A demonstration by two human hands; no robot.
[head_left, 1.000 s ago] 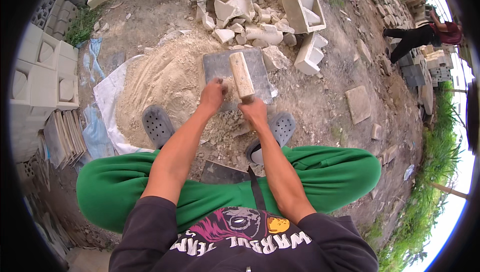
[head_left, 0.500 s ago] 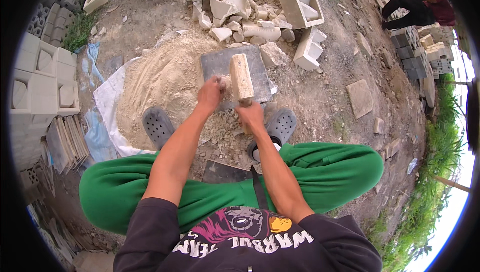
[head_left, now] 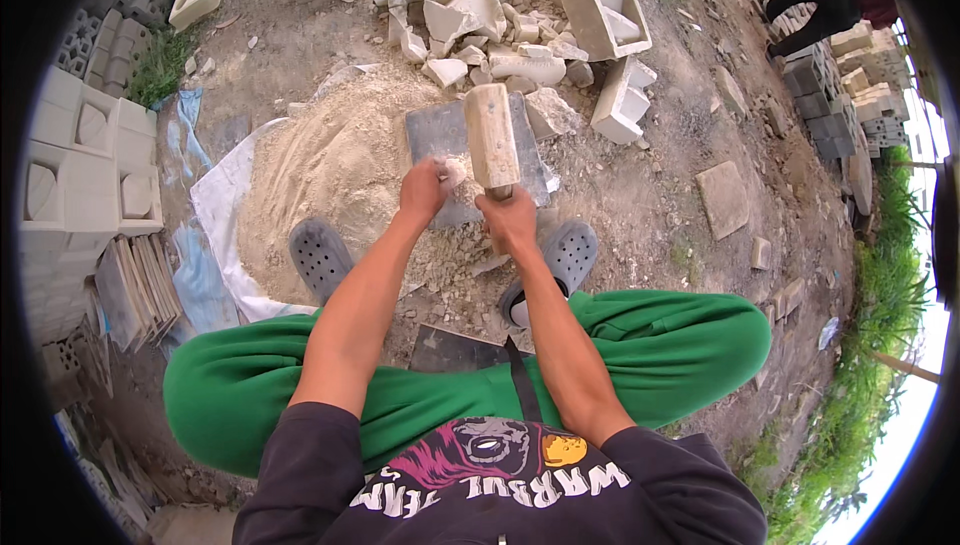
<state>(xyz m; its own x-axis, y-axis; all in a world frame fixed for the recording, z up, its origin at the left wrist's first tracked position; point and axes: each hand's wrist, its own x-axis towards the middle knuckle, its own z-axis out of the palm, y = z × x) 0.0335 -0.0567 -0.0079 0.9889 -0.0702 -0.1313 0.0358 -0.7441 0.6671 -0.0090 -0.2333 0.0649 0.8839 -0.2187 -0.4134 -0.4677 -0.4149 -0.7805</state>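
Note:
My right hand (head_left: pixel 510 217) is wrapped round the short handle of a wooden mallet (head_left: pixel 491 135), whose pale, worn block head points away from me. Under the mallet lies a dark flat slab (head_left: pixel 432 132), dusted with crumbs. My left hand (head_left: pixel 425 188) is closed at the slab's near left part, gripping a small pale stone chunk (head_left: pixel 455 171) that shows past the fingers. A heap of crushed beige grit (head_left: pixel 330 160) rises just left of the slab, partly on a white sheet (head_left: pixel 222 185).
Broken pale blocks (head_left: pixel 465 10) are piled beyond the slab. My feet in grey clogs (head_left: pixel 320 257) flank the work spot. Stacked blocks (head_left: pixel 90 145) and thin boards (head_left: pixel 135 290) stand at left. A person (head_left: pixel 820 5) bends by grey blocks (head_left: pixel 815 95) at far right.
The mallet has lifted a little, its head now looking larger and farther up the view. My left hand stays at the slab with the chunk. The person at far right has shifted slightly.

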